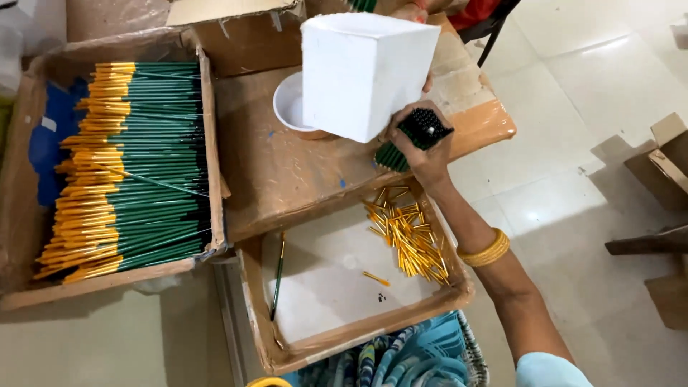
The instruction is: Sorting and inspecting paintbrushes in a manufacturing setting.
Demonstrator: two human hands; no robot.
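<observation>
Patterned cloth [401, 358] in blue and white lies at the bottom edge, nearest the camera; just beyond it sits an open cardboard tray [287, 351], holding a heap of gold caps [410, 236] in its far right corner, one stray cap on the pale floor of the tray, and a single green pen [276, 276] lying along its left side; the right arm, with yellow bangles [486, 249] at the wrist, reaches up over the tray's right wall to a cardboard top [287, 172]; the right hand [426, 154] is closed tight around a bundle of green pens [412, 137], dark ends turned up toward the camera, the bundle tilted and resting at the near right part of that top; touching the bundle from the left is a white box [358, 72], tipped on its edge; fingertips of the left hand [428, 84] show behind the box's right side, gripping it, though how far the fingers curl is hidden; a white bowl [290, 107] sits just behind the box's lower left corner; to the left, a larger carton [208, 143] is packed with rows of green pens wearing gold caps [93, 172]; pale floor tiles [573, 179] stretch off to the right.
</observation>
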